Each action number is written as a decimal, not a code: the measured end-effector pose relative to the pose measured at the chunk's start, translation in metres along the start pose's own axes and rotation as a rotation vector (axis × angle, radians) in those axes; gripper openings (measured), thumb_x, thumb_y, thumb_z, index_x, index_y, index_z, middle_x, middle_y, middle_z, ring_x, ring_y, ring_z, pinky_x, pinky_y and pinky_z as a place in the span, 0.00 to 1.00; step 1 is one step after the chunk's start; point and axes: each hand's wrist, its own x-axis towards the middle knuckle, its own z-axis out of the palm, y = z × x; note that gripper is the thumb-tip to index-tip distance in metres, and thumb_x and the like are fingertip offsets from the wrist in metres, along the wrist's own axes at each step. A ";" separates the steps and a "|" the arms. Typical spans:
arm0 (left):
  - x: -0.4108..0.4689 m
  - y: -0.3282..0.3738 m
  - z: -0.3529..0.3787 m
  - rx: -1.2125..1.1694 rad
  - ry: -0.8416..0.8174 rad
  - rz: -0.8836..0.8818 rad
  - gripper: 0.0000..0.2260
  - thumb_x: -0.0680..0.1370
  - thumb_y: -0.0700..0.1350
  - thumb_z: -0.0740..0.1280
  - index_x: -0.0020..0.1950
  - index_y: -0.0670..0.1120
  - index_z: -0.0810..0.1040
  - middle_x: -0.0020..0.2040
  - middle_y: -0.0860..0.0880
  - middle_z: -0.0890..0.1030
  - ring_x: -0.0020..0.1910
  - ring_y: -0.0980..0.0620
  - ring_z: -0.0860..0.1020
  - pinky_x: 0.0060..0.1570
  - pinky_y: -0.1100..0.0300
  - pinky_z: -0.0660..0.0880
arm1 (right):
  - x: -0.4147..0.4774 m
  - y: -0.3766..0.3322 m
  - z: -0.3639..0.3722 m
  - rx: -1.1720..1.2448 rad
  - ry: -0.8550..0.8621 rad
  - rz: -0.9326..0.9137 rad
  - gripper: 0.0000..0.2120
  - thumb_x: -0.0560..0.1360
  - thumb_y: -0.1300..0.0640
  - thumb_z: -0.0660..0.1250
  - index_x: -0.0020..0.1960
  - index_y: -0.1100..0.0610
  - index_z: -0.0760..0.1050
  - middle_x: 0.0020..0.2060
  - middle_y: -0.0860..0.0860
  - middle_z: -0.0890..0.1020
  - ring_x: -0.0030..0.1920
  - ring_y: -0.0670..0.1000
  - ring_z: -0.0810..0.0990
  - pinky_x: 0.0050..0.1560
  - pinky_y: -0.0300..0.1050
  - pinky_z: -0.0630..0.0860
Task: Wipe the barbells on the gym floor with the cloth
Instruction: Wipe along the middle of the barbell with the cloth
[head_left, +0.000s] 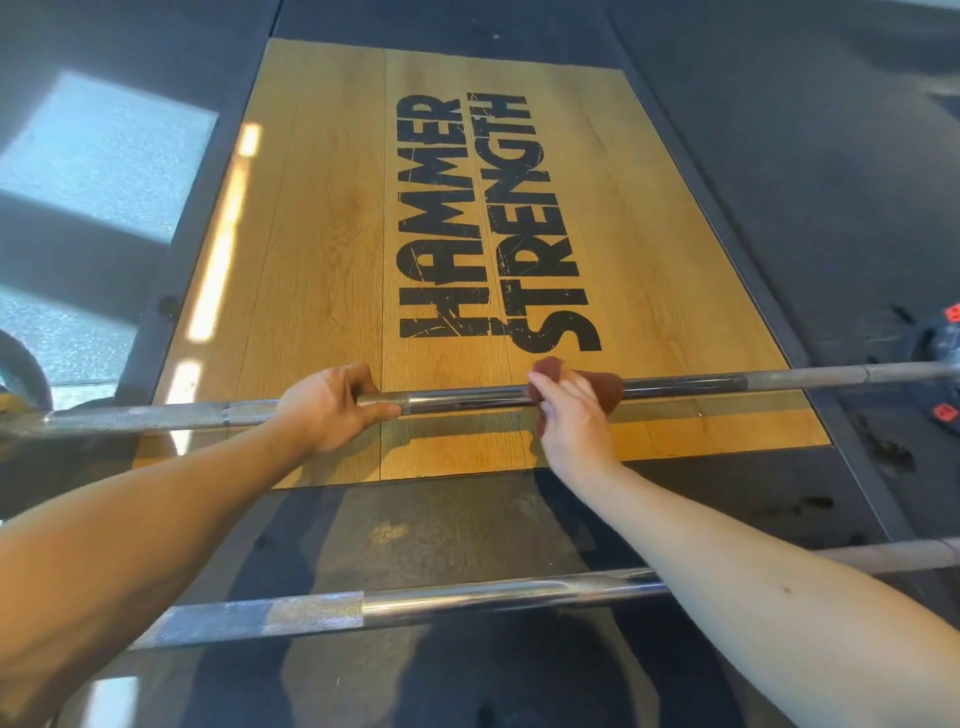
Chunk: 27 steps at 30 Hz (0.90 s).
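The far barbell (467, 402), steel, spans the wooden platform's (322, 260) near edge. A reddish-brown cloth (602, 387) wraps its smooth middle. The near barbell (467, 597) lies parallel on the dark rubber floor (467, 519).

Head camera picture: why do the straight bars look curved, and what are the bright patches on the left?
Head view: the wide-angle lens bows the far barbell and near barbell, most toward the edges. Head view: light falls in pale patches on the dark floor and glares in streaks along the wooden platform. Head view: the far barbell casts a shadow band on the wood.
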 end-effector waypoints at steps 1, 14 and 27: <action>0.002 0.001 0.000 -0.021 -0.019 -0.006 0.18 0.72 0.65 0.73 0.44 0.52 0.76 0.39 0.49 0.81 0.38 0.48 0.79 0.42 0.50 0.80 | -0.001 -0.015 0.013 0.029 -0.057 -0.025 0.25 0.82 0.69 0.60 0.75 0.52 0.72 0.72 0.52 0.74 0.76 0.51 0.65 0.71 0.34 0.53; -0.011 0.014 -0.001 0.036 0.089 0.049 0.16 0.74 0.63 0.72 0.49 0.53 0.78 0.46 0.55 0.79 0.49 0.50 0.75 0.57 0.48 0.71 | 0.000 -0.019 0.015 0.087 -0.227 -0.190 0.23 0.84 0.67 0.60 0.75 0.52 0.72 0.67 0.52 0.76 0.69 0.45 0.69 0.58 0.15 0.59; -0.013 0.010 0.016 -0.017 0.287 0.115 0.16 0.73 0.60 0.74 0.44 0.49 0.78 0.45 0.52 0.78 0.48 0.47 0.72 0.51 0.47 0.67 | -0.005 -0.067 0.070 0.125 -0.063 -0.248 0.23 0.78 0.73 0.64 0.70 0.59 0.77 0.63 0.60 0.81 0.75 0.60 0.69 0.74 0.51 0.70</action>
